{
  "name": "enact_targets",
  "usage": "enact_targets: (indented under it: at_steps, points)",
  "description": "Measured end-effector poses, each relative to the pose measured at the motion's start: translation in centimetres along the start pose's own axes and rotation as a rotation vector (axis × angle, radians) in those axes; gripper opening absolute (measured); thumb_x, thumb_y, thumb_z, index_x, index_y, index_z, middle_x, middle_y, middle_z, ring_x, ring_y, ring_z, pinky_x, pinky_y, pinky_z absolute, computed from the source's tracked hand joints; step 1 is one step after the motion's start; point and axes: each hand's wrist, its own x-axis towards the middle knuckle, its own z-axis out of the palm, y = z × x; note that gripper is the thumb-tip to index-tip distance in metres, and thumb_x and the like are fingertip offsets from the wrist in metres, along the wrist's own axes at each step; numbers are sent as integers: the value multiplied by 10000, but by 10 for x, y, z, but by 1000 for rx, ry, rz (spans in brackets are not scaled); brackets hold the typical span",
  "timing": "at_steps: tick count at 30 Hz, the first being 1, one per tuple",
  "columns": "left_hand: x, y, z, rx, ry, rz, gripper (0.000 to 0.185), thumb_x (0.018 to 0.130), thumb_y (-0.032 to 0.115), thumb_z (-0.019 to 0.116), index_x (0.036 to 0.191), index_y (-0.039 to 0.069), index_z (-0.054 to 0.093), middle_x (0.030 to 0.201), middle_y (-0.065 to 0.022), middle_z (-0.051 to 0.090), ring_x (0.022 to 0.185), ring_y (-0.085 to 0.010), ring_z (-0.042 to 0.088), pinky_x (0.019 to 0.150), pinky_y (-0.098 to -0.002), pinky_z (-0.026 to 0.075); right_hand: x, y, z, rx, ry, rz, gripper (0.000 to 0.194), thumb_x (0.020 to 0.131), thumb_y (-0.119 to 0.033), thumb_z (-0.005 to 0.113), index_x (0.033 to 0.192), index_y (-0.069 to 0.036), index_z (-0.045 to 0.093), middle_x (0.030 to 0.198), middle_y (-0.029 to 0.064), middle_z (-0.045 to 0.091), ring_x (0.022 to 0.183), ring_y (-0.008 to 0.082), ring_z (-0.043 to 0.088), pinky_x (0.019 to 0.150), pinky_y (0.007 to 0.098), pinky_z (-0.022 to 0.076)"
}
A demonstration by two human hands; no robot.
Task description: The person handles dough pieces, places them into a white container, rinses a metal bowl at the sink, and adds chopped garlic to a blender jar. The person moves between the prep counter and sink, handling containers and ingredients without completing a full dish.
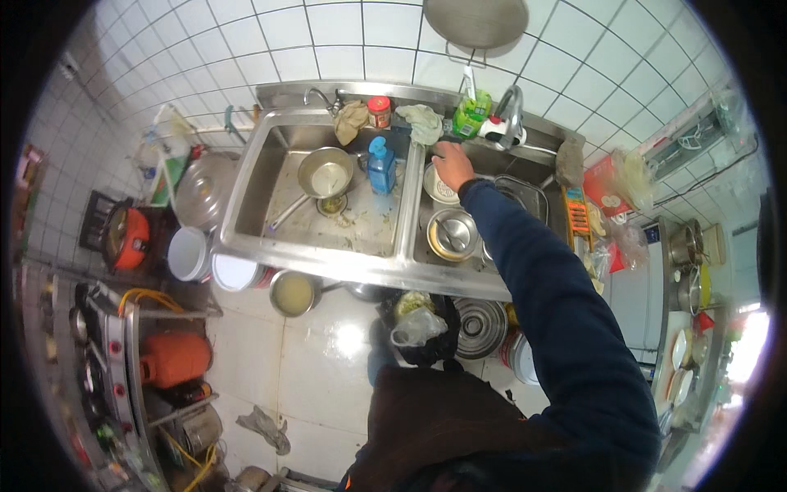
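My right hand (453,165) reaches over the right basin (424,264) of a stainless-steel double sink. Its fingertips are at the basin's back edge, close to a pale green cloth (420,123) and a green plastic pack (472,114). Something dark lies by the fingers; whether they grip it is hidden. Below the hand is a white bowl (433,184) with a printed mark. Nearer to me, a metal bowl with a spoon (455,232) sits in a yellowish bowl (438,251). A wire rack (543,200) is partly behind my sleeve. My left hand is out of view.
In the left basin (258,203) are a saucepan (326,175), a blue pump bottle (382,169) and food scraps around the drain. A curved faucet (511,117) overhangs the right basin. A black rubbish bag (439,350) and a saucepan of yellowish liquid (294,293) stand on the floor.
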Motion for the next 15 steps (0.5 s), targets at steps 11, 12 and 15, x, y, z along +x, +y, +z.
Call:
enact_targets:
  at_steps: [11,12,15]
  points:
    - [73,112,-92,196,-184,-64,355,957,194,444,1289,78,494,1180,-170,566,1049,-375,604,840,-494,529,124,24,80,-552,2,121,286,842,-230,631,1046,-29,624,1016,193,632,985,377,590,864,480,497]
    - [79,123,-98,246,-211,-52,356,957,198,445,1288,78,496,1182,-170,567,1052,-373,603,843,-492,527,125,21,75,-507,16,138,252,847,-233,608,995,-31,641,943,197,647,916,388,611,842,483,504]
    - [114,187,-124,476,-302,-1,359,957,209,447,1287,77,501,1185,-170,569,1060,-369,600,853,-485,521,114,1,55,-458,290,-185,144,771,-178,593,741,-49,651,875,190,621,896,355,589,759,469,466]
